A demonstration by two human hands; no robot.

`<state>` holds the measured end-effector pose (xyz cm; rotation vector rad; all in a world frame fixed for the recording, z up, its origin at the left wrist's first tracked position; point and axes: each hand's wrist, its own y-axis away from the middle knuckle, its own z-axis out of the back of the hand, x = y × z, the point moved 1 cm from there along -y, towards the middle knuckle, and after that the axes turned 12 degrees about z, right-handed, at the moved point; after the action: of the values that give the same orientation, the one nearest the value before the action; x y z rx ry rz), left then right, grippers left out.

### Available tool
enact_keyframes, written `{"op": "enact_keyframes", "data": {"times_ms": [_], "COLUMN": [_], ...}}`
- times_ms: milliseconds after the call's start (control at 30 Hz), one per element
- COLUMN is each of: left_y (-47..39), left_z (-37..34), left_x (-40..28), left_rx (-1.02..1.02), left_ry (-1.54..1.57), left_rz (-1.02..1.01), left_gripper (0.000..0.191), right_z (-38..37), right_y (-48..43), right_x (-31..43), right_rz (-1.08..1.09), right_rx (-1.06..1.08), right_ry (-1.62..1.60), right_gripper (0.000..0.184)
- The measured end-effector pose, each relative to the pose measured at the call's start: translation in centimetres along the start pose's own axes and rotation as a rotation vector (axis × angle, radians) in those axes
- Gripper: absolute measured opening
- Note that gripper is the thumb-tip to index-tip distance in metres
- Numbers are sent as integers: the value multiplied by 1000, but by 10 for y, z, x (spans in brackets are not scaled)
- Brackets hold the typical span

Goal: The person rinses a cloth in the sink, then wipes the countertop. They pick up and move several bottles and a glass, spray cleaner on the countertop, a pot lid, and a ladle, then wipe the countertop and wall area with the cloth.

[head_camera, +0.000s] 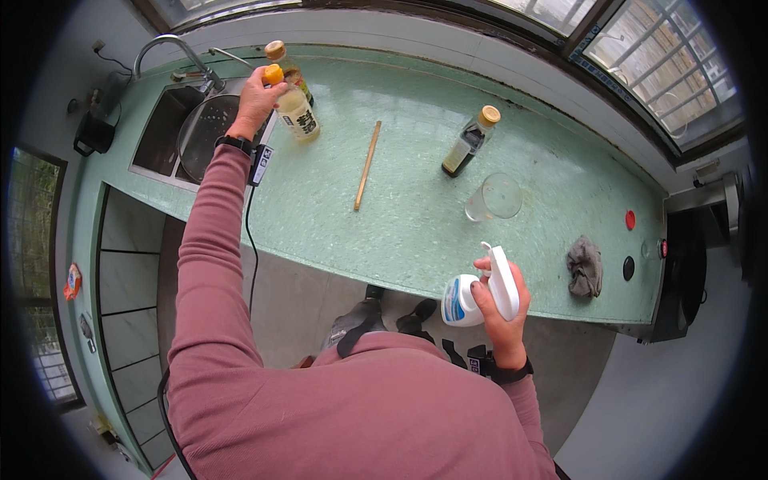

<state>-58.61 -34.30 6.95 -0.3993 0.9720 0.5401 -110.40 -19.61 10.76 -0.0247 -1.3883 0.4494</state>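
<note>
My left hand (pixel 254 99) grips a clear bottle (pixel 295 115) of pale liquid by its neck, just under the yellow cap. Dark writing covers its label; whether its base rests on the counter I cannot tell. Right behind it stands a second bottle (pixel 293 71) with a tan cap, partly hidden. My right hand (pixel 507 318) is wrapped around the white trigger head of a spray bottle (pixel 461 302), held at the counter's front edge. A drinking glass (pixel 493 198) and a bottle of dark liquid (pixel 465 149) stand on the counter beyond it.
A wooden stick (pixel 367 167) lies mid-counter (pixel 324 222). To the left is a steel sink (pixel 157 144) with a large round lid or pan (pixel 207 135) and a faucet (pixel 174 39). At the right lie a grey rag (pixel 584 267), a red cap (pixel 630 219) and a black disc (pixel 628 268).
</note>
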Motion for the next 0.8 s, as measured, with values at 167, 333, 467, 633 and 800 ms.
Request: {"op": "enact_keyframes", "data": {"times_ms": [167,333,467,633,800], "left_y": [33,139,183,183,198], "left_z": [-2,-94,-160,-172,-124], "left_x": [10,41,55,65,81], "left_rx": [-478,27,269,271,264], "left_ry": [-303,-269,-683,-672,-610], "left_rz": [-192,6,118,142,79], "left_gripper": [46,16,22,18,13], "right_z": [-30,-63,-86,-105,-122], "right_y": [-27,-55,-73,-86,-93], "right_x": [-1,-11,-14,-12,-12], "right_rz": [72,138,171,233,270], "right_rx": [8,2,34,78,101], "right_ry": [-51,-47,-43,-11,-24], "right_gripper": [33,36,38,36,34]}}
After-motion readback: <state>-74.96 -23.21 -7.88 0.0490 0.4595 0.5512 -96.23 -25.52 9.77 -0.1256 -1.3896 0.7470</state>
